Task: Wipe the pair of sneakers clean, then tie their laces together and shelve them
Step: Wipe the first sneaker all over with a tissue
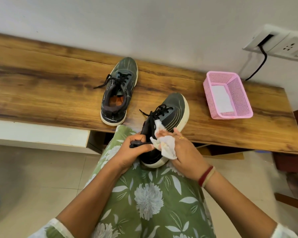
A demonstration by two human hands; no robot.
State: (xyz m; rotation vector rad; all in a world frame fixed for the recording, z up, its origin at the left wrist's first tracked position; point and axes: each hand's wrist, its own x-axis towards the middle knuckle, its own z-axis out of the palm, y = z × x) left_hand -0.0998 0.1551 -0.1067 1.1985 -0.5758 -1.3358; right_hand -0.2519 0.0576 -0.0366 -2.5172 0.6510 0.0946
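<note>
One dark grey sneaker (119, 91) with a white sole and loose black laces stands on the wooden bench top (50, 79). The second sneaker (173, 109) rests heel-down on my lap, its toe lying over the bench edge. My left hand (136, 149) grips its heel collar. My right hand (184, 148) holds a crumpled white wipe (166, 146) against the sneaker's side near the opening. The wipe and my hands hide part of the heel.
A pink perforated basket (244, 98) with a white sheet inside sits at the bench's right end. A wall socket panel (280, 43) with a black cable is above it. Open shelf space lies under the bench, with tiled floor (41, 169) on the left.
</note>
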